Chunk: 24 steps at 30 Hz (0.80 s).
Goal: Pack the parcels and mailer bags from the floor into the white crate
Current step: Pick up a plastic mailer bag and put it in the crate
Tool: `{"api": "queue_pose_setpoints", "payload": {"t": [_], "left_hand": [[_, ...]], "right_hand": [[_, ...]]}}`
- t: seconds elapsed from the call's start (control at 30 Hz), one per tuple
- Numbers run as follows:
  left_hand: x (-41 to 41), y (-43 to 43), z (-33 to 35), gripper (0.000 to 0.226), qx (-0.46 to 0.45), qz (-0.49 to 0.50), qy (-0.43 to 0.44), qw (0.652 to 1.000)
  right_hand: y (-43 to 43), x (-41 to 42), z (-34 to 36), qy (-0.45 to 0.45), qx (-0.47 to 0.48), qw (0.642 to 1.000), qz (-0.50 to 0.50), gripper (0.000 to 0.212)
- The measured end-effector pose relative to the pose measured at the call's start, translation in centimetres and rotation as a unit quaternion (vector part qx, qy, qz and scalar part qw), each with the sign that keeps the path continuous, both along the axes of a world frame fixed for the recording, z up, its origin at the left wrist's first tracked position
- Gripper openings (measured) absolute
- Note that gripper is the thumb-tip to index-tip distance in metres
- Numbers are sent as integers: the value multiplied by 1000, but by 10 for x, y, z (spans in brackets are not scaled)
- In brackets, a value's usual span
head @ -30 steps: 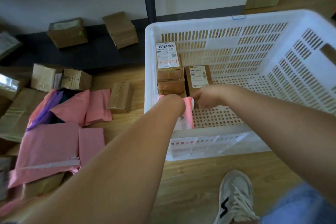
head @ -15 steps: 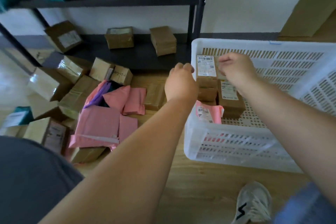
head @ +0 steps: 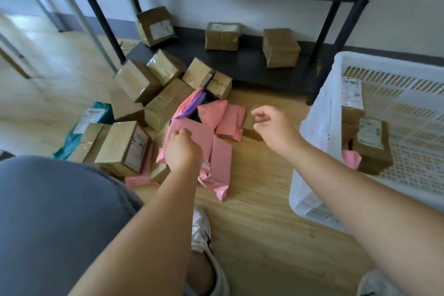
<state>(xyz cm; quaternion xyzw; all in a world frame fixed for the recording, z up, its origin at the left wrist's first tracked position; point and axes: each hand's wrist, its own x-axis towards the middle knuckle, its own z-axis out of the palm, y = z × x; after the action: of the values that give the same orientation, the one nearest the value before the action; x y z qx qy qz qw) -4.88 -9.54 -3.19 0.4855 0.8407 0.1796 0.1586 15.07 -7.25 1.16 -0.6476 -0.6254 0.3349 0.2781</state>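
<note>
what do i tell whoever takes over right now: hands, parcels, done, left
Left hand: fingers on the big pink plastic mailer bag; grip unclear.
Right hand: empty, loosely curled, in the air.
Done: a few taped brown cardboard boxes and one pink mailer sit in the white slotted plastic crate.
Left: brown cardboard parcels, smaller pink mailers, purple mailer, teal mailer on the wooden floor.

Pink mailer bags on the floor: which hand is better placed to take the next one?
Left. The left hand rests on the large pink mailer bag, fingers bent onto it. The right hand hangs empty, loosely curled, nearer the white crate; it would probably need a further reach.
</note>
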Motion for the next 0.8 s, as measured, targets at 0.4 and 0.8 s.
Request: {"api": "queue_pose_setpoints", "payload": {"t": [0.4,0.8], "left_hand": [[-59,2,-54,38,-98,168,-50,980],[-38,15,-33,27,-49,156,-72,984]], "right_hand": [[8,-50,-66,-52,-118,991,37,34],[5,-47,-70,-53,-127,989,49,31]]}}
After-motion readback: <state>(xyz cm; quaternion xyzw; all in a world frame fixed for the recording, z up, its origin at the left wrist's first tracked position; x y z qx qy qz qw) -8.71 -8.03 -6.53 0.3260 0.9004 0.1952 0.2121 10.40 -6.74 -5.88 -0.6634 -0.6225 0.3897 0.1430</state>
